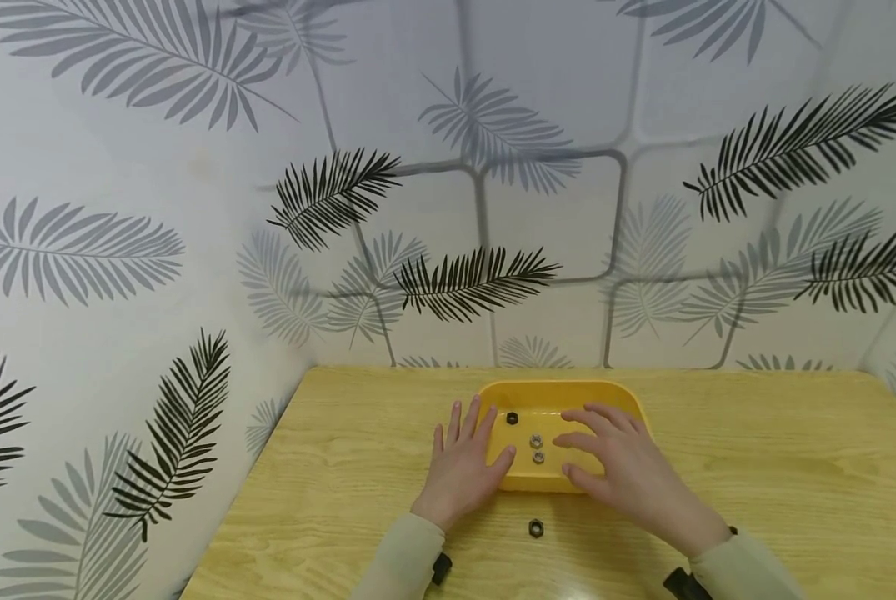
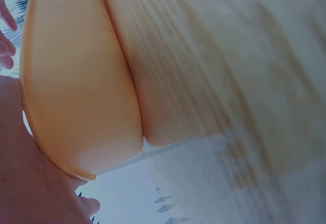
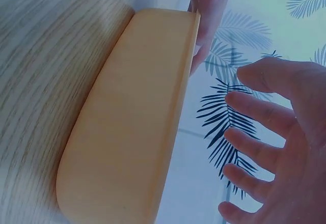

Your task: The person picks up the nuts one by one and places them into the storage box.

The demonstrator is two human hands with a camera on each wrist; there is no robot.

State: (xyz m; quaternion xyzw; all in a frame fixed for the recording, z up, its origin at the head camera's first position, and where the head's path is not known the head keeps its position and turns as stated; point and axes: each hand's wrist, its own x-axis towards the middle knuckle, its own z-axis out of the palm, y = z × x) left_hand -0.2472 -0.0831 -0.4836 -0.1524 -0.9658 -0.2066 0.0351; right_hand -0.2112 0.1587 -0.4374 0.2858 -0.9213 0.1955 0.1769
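A yellow plastic tray [image 1: 541,482] stands on the wooden table. Inside it lie a black nut [image 1: 512,418] near the back left and two silver nuts, one [image 1: 536,441] just behind the other [image 1: 538,457]. On the table in front of the tray lies another dark nut [image 1: 536,528]. My left hand [image 1: 463,471] rests at the tray's left rim, fingers extended and thumb over the inside. Over the tray's right part hovers my right hand [image 1: 628,462], fingers spread and slightly bent, holding nothing. The right wrist view shows these fingers [image 3: 254,147] apart from the tray wall [image 3: 127,117].
The wooden table [image 1: 778,467] reaches back to a wall [image 1: 553,217] with a leaf pattern. Another patterned wall [image 1: 102,333] borders the table's left side. Dark straps [image 1: 442,568] sit at both wrists, by the light sleeves [image 1: 402,558].
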